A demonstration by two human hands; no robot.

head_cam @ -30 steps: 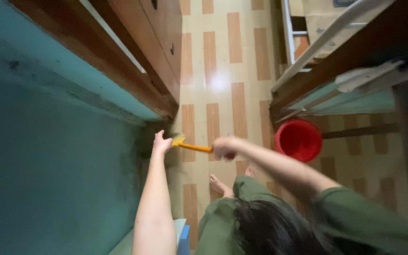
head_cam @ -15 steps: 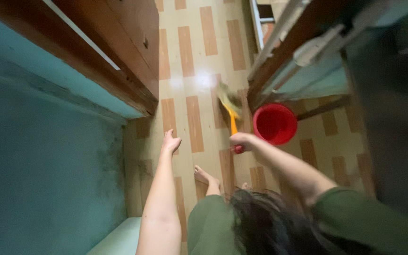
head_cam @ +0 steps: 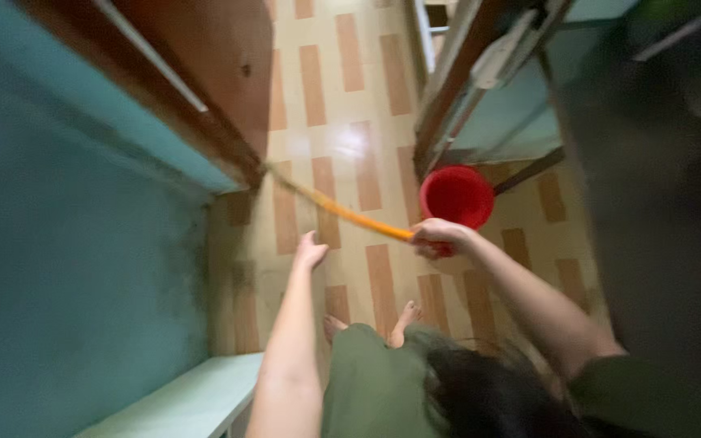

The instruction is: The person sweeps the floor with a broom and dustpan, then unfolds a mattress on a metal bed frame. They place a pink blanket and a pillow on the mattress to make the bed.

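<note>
So, closest to the camera there's dark hair and a green top and trousers, with two bare feet (head_cam: 371, 323) planted on the floor below. A pale green ledge (head_cam: 180, 397) sits at the bottom left, against the teal wall (head_cam: 66, 268).

The left hand (head_cam: 310, 250) is stretched out in front with the fingers loose and spread, nothing in it. It hovers over the floor near the dark, grimy patch at the foot of the wall, just under the broom handle but not touching it as far as I can tell.

The right hand (head_cam: 440, 237) has its grip closed tight around the near end of an orange-handled broom (head_cam: 342, 212). The handle runs up and to the left from the fist, and the brush end is a blur right by the bottom corner of the brown wooden cabinet (head_cam: 221, 81), where it meets the wall. Can't make out whether the bristles actually touch anything.

Just past the right fist there's a red bucket (head_cam: 456, 196) standing on the floor, tucked beside the base of a wooden frame (head_cam: 448, 89). Farther on, the tiled floor (head_cam: 350, 97) in cream with brown rectangles carries on away, with a shiny glare spot in the middle.
</note>
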